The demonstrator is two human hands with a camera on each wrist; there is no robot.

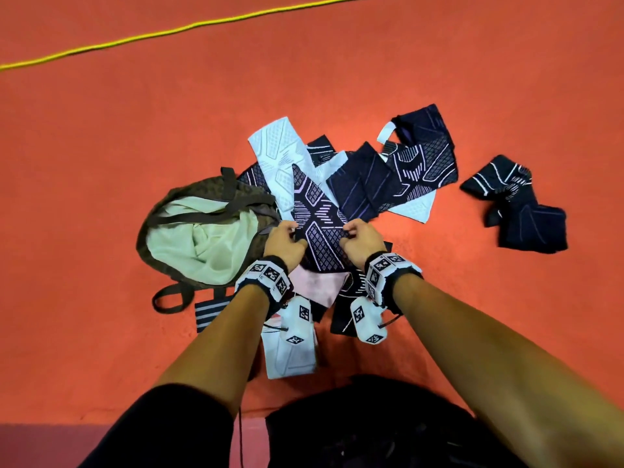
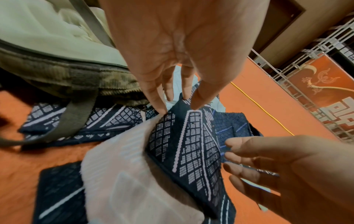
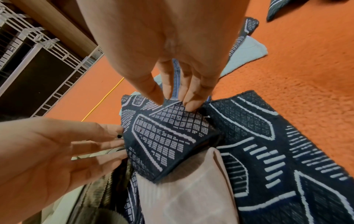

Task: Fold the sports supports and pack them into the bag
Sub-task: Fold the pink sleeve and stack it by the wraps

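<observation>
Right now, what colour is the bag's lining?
Pale green lining inside the camouflage bag; head view shows it best.

Light was warm and even, fairly bright over the orange floor (image 1: 439, 62), with no single source in view and no glare. Shadows were soft and short, gathering under the near edges of the dark patterned support (image 1: 317, 228) and under the forearms. The head view was sharp at its centre, but the yellow cord (image 1: 189, 27) bowed near the floor's far edge. Both wrist views were strongly stretched at their rims. There the white support (image 2: 122, 181) and the bag (image 2: 57, 72) smeared with blur, and the railing (image 3: 38, 50) leaned.
</observation>
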